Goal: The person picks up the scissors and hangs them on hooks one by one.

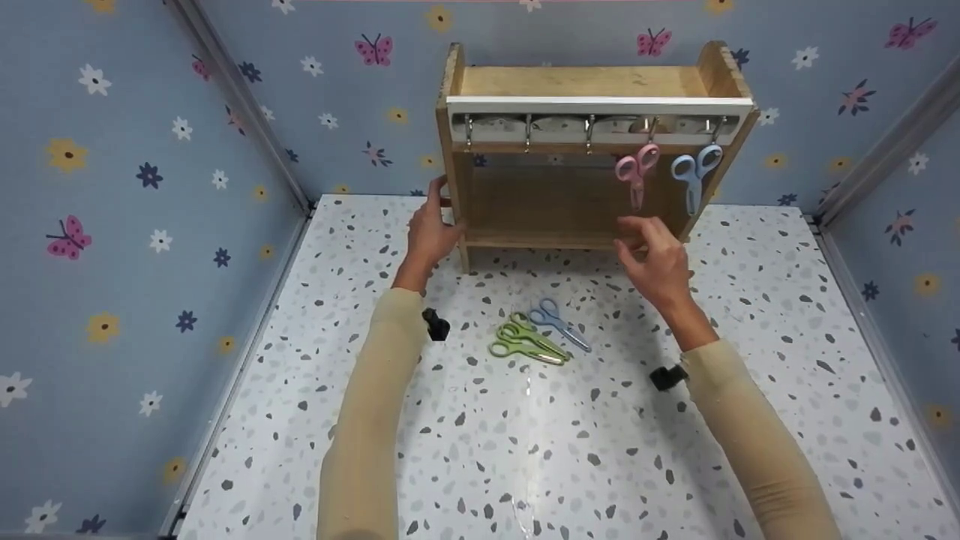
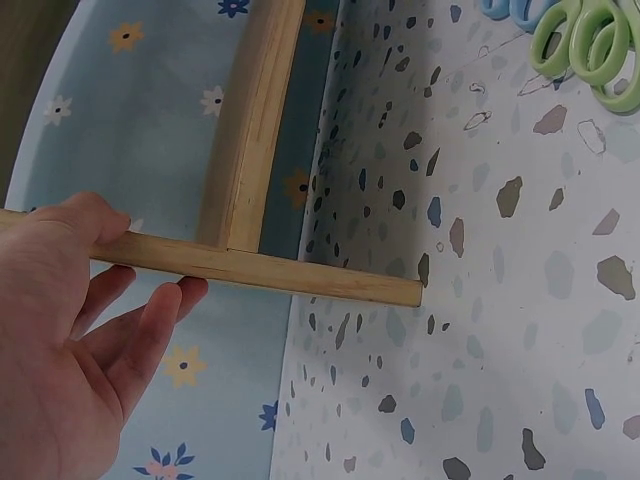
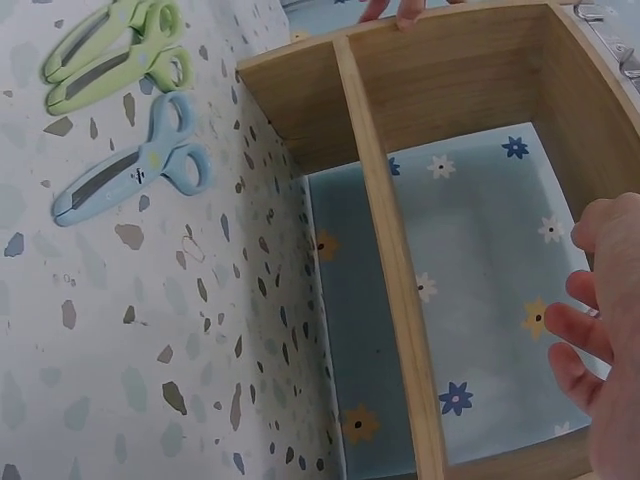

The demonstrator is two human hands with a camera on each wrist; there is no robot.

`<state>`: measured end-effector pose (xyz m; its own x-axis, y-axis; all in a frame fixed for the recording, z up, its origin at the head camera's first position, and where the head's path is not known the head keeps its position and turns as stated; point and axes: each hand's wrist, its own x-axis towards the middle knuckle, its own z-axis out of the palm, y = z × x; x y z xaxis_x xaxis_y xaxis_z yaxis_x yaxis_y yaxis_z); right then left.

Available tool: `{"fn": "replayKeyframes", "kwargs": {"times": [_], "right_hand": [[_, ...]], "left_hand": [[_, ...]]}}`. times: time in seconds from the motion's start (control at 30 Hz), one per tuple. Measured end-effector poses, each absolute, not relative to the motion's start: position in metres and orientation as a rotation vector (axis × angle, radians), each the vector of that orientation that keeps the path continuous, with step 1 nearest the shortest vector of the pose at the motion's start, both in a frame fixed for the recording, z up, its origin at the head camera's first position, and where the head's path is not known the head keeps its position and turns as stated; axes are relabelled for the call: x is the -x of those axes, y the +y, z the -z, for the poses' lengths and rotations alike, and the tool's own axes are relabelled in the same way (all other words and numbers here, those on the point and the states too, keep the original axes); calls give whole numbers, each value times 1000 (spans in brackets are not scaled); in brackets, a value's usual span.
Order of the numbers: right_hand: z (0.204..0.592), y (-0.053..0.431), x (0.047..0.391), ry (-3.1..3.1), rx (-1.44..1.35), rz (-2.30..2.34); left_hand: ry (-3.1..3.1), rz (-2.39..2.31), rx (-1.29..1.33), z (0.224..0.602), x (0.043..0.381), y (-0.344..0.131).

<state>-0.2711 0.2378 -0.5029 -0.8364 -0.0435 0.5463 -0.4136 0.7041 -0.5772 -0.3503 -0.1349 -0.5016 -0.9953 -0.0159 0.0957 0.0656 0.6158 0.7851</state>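
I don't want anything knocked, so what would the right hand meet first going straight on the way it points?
Probably the lower wooden shelf; depth is unclear, so the right hand might pass over it toward the flowered wall behind.

1. Head view's pretty bright, with thin glare streaks on the near tabletop [image 1: 577, 450].
2. Soft shadow sits under the wooden shelf [image 1: 547, 206].
3. Both wrist views look dimmer, kinda grey and flat.
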Motion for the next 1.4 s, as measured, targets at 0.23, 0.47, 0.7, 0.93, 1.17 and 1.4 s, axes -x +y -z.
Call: {"fn": "replayKeyframes", "kwargs": {"times": [0.23,0.47,0.7,0.93,1.17,1.4], "right_hand": [[506,233,269,-2457,-377,-966],[511,228,269,-2515,-419,-924],[518,225,270,-2510,-494,-900],[520,220,269,-2517,-550,-847],[521,218,268,-2545,-559,-830],[525,213,266,-2574,-588,-816]], "left_hand": [[-2749,1331,24,500,349,-134],[-2749,1333,18,501,350,-134],[-2748,1317,30,501,349,-135],[-2737,1319,44,500,348,-135],[-2749,1336,35,499,349,-134],[-2742,1346,31,500,348,-135]]}}
